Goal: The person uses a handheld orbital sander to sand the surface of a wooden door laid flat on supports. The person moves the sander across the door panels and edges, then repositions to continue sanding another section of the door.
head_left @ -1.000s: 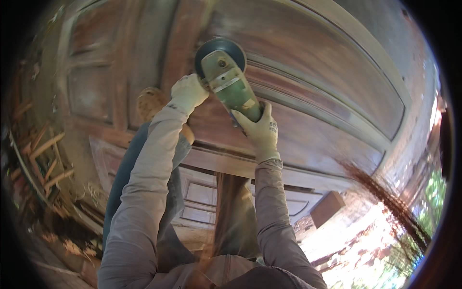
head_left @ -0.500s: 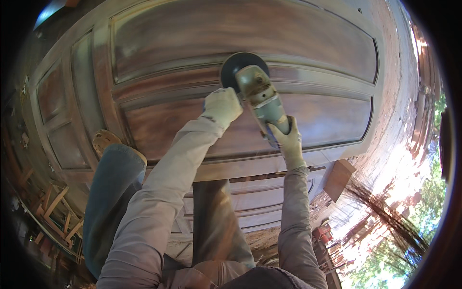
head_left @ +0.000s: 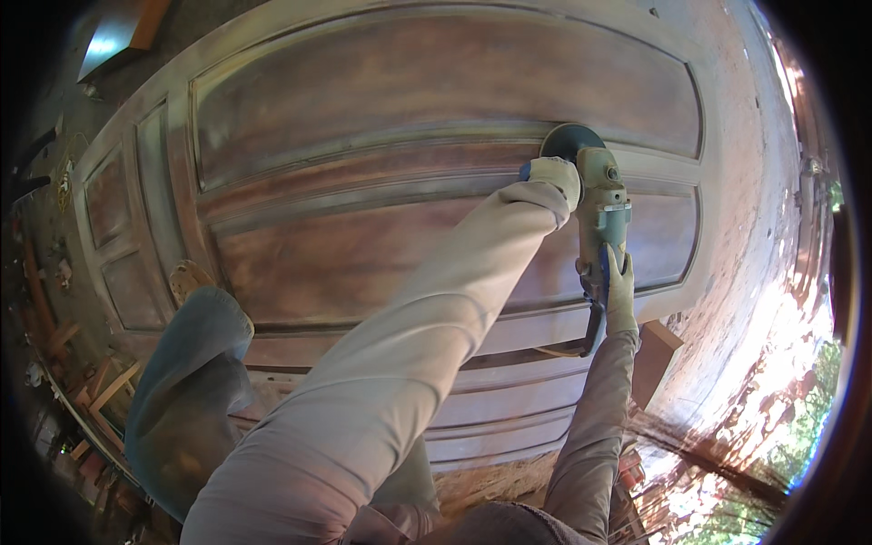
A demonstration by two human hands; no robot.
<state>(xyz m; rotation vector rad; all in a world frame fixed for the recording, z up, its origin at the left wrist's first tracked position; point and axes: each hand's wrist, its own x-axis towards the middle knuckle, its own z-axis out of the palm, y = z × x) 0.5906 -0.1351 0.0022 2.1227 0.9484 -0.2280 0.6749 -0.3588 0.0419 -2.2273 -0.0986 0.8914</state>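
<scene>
A green power sander [head_left: 603,195] with a round dark disc [head_left: 570,141] rests its disc on the middle rail of a wooden panelled door [head_left: 363,195]. My left hand [head_left: 556,174], in a pale glove, is closed beside the tool's head, seemingly round a side handle that it mostly hides. My gloved right hand [head_left: 619,289] wraps the rear of the sander's body. From below that hand a cable trails off along the door's near edge. The door's surface is patchy, reddish brown and grey.
My knee [head_left: 213,318] leans over the door's near left. Below the near edge lies a second panelled door [head_left: 509,413]. A brown block [head_left: 656,359] stands at its right end. Wood scraps [head_left: 113,395] are at the lower left, and a shiny board [head_left: 123,32] is at the upper left.
Both my hands have moved the sander to the right along the door's middle rail. It now stands more upright in the view, and my left arm reaches further across the door.
</scene>
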